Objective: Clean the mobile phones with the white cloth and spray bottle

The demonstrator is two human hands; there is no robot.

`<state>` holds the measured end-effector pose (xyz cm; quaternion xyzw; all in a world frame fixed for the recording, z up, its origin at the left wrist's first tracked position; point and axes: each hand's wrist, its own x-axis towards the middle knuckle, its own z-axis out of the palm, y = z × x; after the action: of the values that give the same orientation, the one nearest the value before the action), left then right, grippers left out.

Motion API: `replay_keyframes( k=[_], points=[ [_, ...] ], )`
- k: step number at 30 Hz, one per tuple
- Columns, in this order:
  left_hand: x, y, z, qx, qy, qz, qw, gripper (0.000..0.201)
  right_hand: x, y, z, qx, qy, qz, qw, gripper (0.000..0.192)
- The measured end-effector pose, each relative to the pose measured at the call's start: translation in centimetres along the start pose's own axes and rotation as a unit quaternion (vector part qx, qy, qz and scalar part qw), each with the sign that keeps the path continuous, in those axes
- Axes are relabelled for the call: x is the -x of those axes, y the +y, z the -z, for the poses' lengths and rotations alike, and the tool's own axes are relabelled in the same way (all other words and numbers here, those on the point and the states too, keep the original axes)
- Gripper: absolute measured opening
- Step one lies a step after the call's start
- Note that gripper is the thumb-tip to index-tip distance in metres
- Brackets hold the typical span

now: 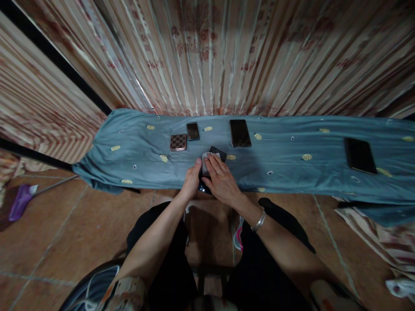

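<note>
Both hands are on a dark phone point(216, 153) at the near edge of the desk point(285, 172). The left hand point(192, 179) grips its side; the right hand point(220, 179) presses a pale cloth point(205, 158) flat on it, hiding most of the phone. A checkered phone point(178, 141) lies at 10 o'clock, too dim for detail.

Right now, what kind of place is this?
Probably a room in a home: a striped curtain hangs behind a blue cloth with phones on it, and the floor is brown tile.
</note>
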<state>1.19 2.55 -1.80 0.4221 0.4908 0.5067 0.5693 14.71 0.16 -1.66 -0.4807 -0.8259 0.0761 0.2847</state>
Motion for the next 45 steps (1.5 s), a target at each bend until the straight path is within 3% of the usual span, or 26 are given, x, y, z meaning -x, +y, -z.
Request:
replay_keyframes(
  k=[4, 13, 26, 33, 45],
  points=[
    [-0.1, 0.0, 0.1, 0.001, 0.008, -0.003, 1.0, 0.062, 0.0, -0.1, 0.0, 0.003, -0.001, 0.0, 1.0, 0.064],
    [0.5, 1.0, -0.5, 0.006, -0.034, -0.002, 0.999, 0.063, -1.1, 2.0, 0.8, 0.014, 0.032, -0.015, 0.999, 0.06],
    [0.3, 1.9, -0.8, 0.095, -0.013, 0.015, 0.995, 0.067, -1.3, 3.5, 0.9, -0.02, 0.049, -0.06, 0.997, 0.061],
    [-0.2, 1.8, -0.6, 0.139, 0.005, 0.033, 0.99, 0.068, -1.3, 2.8, 0.5, -0.057, 0.036, -0.076, 0.995, 0.062],
    [-1.1, 3.0, -0.2, 0.179, 0.029, 0.031, 0.983, 0.067, -0.9, 0.8, -0.7, -0.067, 0.02, -0.033, 0.997, 0.065]
  ],
)
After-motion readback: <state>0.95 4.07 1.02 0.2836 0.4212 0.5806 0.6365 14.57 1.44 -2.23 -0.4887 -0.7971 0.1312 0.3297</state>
